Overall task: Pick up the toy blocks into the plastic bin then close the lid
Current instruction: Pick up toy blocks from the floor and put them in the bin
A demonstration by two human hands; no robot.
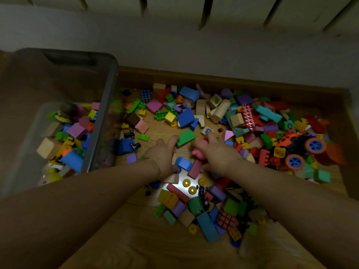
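Brown wood [136, 230] lies under everything, with a pale wall [174, 45] behind, and the room is quite dark. On the left stands the bin [108, 117]. It is see-through and has no top on. Some blocks are already inside it, but they only cover the bottom. Many more blocks [252, 117] are still spread over the wood, to the right of the bin and close to the person too. A toy car [299, 146] sits in the heap on the right. Both hands are down in the middle of the mess. The left hand [165, 154] is spread out flat, and its fingertips touch a green block [185, 137], but it does not seem to hold it yet. The right hand [217, 152] is curled over a pink block [198, 153] and looks to have hold of it, though the picture is a bit blurry there. I think the job is only just started. Most blocks still need to go in the bin. I cannot see the lid anywhere, so closing it comes last.
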